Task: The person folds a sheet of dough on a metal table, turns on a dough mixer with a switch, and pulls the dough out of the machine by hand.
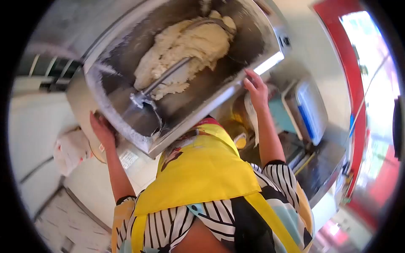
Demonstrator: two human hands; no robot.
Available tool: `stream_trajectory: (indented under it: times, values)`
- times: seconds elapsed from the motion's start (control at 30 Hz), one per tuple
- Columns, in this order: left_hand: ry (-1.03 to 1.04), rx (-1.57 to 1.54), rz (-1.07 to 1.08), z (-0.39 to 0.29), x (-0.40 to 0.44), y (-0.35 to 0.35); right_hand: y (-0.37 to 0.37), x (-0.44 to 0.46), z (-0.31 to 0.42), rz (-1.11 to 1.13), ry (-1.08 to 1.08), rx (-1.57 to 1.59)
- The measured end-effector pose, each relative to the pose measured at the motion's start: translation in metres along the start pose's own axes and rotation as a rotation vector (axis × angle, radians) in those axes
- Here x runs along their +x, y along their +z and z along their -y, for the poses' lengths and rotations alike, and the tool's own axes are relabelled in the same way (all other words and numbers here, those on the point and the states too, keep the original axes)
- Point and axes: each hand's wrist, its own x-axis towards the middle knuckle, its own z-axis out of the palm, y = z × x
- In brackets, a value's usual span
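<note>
A large metal dough mixer (pixel 96 90) with flour-dusted walls fills the upper middle of the head view. Inside its trough lies a big pale lump of dough (pixel 181 46), rough and torn at the edges. A metal mixing bar (pixel 168 74) runs across the dough, and its curved far end is partly buried. My left hand (pixel 102 130) is against the mixer's left outer side, fingers stretched out; what lies under the palm is hidden. At the front rim, toward the right corner, my right hand (pixel 256 89) rests with its fingers apart. Neither hand visibly holds anything.
On the right stand a clear plastic container with a blue edge (pixel 307 111) and a dark metal counter (pixel 322 164). A white bag (pixel 69 149) sits at the left. A red door frame (pixel 358 97) borders a bright opening at far right. My yellow apron (pixel 198 168) touches the mixer's front.
</note>
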Motion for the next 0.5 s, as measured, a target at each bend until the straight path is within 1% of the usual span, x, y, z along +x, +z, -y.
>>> stream_trajectory:
  times: [0.03, 0.1, 0.13, 0.17, 0.23, 0.3, 0.33, 0.37, 0.4, 0.43, 0.5]
  values:
    - [-0.023, 0.008, 0.009, -0.006, 0.005, -0.003, -0.005, -0.007, -0.004, 0.048, -0.019, 0.304]
    - [-0.116, -0.176, 0.058, 0.0, 0.01, 0.002, -0.014, -0.029, -0.012, -0.126, 0.07, 0.64]
    - [-0.114, -0.142, 0.123, -0.005, 0.012, -0.001, -0.019, -0.047, -0.023, -0.251, 0.07, 0.71]
    - [-0.157, -0.374, 0.14, 0.008, 0.012, 0.004, -0.024, -0.069, -0.042, -0.385, 0.13, 0.701]
    - [-0.172, -0.495, 0.161, -0.001, 0.01, 0.002, -0.019, -0.133, -0.098, -0.586, 0.28, 0.703]
    - [-0.061, -0.388, 0.17, -0.012, 0.008, -0.007, 0.004, -0.211, -0.164, -0.728, 0.595, 0.717]
    - [0.02, -0.293, 0.173, -0.004, 0.01, -0.009, 0.02, -0.253, -0.187, -0.734, 0.819, 0.613]
    - [0.068, -0.273, 0.175, 0.004, 0.01, -0.01, 0.037, -0.296, -0.212, -0.633, 0.897, 0.523]
    - [0.114, -0.255, 0.168, 0.01, 0.009, -0.011, 0.058, -0.329, -0.22, -0.725, 1.0, 0.583]
    - [0.162, -0.248, 0.148, 0.012, 0.01, -0.008, 0.07, -0.356, -0.234, -0.694, 1.069, 0.6]
    - [0.196, -0.294, 0.149, 0.013, 0.01, -0.007, 0.085, -0.383, -0.215, -0.666, 1.175, 0.534]
